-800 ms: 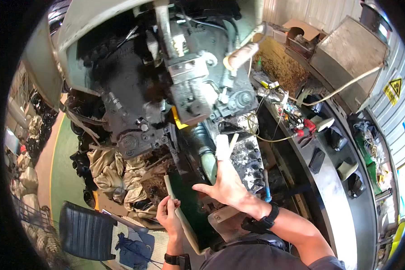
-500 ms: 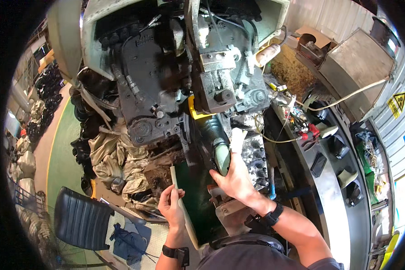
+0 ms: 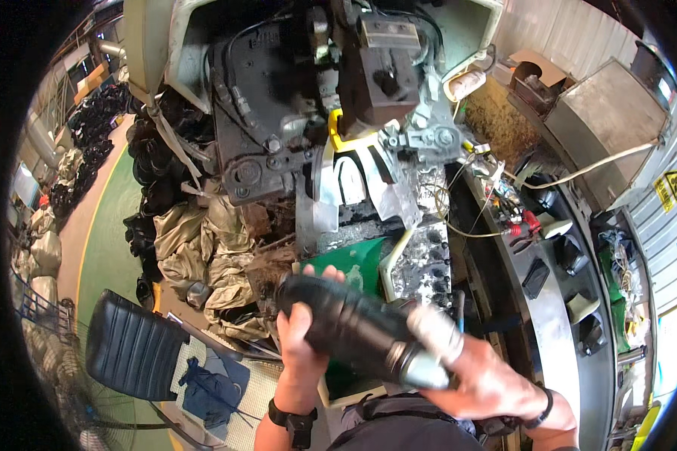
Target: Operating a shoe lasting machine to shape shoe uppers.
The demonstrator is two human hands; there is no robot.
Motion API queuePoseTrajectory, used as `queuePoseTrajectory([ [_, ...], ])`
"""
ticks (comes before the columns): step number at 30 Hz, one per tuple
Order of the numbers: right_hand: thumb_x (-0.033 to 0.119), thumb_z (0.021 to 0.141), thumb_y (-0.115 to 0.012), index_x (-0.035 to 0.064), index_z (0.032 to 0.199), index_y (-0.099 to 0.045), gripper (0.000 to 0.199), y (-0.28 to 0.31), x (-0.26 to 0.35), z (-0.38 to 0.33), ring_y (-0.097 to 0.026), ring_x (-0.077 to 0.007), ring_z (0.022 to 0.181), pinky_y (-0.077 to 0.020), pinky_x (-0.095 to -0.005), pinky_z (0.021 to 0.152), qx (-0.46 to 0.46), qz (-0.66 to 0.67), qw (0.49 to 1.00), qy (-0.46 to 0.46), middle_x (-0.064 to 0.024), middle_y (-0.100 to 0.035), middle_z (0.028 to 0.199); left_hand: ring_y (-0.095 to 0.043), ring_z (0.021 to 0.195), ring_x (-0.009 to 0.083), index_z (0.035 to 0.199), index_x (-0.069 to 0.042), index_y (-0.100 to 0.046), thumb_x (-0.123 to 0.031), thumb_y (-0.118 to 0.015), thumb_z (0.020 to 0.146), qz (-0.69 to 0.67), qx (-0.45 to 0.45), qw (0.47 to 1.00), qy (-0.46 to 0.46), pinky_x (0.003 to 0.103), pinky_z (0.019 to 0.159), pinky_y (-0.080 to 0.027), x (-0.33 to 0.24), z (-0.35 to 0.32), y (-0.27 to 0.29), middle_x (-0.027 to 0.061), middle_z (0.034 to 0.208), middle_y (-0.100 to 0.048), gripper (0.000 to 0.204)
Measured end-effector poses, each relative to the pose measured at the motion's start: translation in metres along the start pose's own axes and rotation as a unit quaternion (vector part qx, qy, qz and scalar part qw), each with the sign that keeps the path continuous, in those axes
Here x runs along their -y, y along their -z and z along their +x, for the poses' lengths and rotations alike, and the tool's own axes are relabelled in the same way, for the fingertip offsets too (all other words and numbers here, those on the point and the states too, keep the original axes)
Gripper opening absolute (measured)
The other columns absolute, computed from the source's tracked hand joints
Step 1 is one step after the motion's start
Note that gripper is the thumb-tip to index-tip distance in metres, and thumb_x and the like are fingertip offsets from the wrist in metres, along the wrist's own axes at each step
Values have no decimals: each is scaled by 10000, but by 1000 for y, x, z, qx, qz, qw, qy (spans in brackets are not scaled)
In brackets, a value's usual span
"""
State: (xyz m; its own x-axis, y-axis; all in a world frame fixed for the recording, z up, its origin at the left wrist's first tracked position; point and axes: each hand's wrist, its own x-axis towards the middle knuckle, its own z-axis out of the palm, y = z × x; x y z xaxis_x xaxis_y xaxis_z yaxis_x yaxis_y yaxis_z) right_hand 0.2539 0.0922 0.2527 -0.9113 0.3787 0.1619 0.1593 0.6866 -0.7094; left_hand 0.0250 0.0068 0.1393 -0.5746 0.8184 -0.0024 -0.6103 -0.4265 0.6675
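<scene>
A black boot (image 3: 346, 319) lies slantwise between my two hands, in front of the machine. From its right end sticks a pale green last (image 3: 426, 370). My left hand (image 3: 302, 338) is closed around the left end, its thumb on the near side and fingertips showing beyond. My right hand (image 3: 478, 379) grips the end with the last; motion blurs it, and white wrapping covers a finger. Beyond the boot, the machine's metal jaws (image 3: 353, 180) stand apart below a dark block (image 3: 387, 86) and a yellow bracket (image 3: 338, 135).
A green panel (image 3: 353, 263) with a pale edge lies under the boot. To the right, a metal shelf (image 3: 553, 331) carries tools and black boot parts. Cream cloth bundles (image 3: 203, 263) are heaped at left, near a black chair (image 3: 132, 353) and a standing fan's mesh guard (image 3: 53, 376).
The boot has come out of the machine toward me and turned crosswise. My left hand, empty before, now holds its other end. The machine's jaws now show bare.
</scene>
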Motion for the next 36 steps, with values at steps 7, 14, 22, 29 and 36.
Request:
queuePoseTrajectory([
  [7,62,687,-919,4,1568,-269,1097,12,-2,-43,-400,-376,1445,-353,-475,1166,49,74,996,-5,-235,-432,1536,-530,1313,358,1400,-21,-466,-298,-544,995,-97,-3,994,48,498,1121,-422,9,-14,-4,186,1398,-557,497],
  [14,230,587,-1004,-144,1440,-389,1116,-27,-33,-116,-556,-331,1294,-448,-437,1103,-212,-6,975,-62,-293,-523,1403,-545,1293,323,1394,-37,-486,-302,-595,997,-139,1,983,121,500,1088,-452,37,-16,-53,139,1372,-580,489],
  [22,247,506,-996,-156,1345,-520,1045,-29,-72,-193,-652,-306,1147,-508,-406,1030,-532,304,774,-156,-250,-634,1286,-644,1031,205,1228,-19,-594,-190,-726,934,-17,-12,979,203,365,923,-529,122,-36,-131,80,1114,-673,365],
  [29,98,810,-806,-12,1225,-652,457,-28,-158,-358,-648,-209,1031,-527,-374,914,-715,406,449,-349,-110,-687,1134,-614,1168,190,1423,28,-495,-199,-740,918,265,173,844,433,327,1035,-451,264,-62,-163,104,1249,-663,606],
  [36,247,895,-708,63,1235,-593,402,16,-168,-647,-673,-214,969,-557,-336,801,-869,304,303,-247,-61,-669,1122,-678,1081,272,1207,38,-617,-180,-663,979,379,219,815,380,372,980,-537,356,-83,-154,185,1152,-689,319],
])
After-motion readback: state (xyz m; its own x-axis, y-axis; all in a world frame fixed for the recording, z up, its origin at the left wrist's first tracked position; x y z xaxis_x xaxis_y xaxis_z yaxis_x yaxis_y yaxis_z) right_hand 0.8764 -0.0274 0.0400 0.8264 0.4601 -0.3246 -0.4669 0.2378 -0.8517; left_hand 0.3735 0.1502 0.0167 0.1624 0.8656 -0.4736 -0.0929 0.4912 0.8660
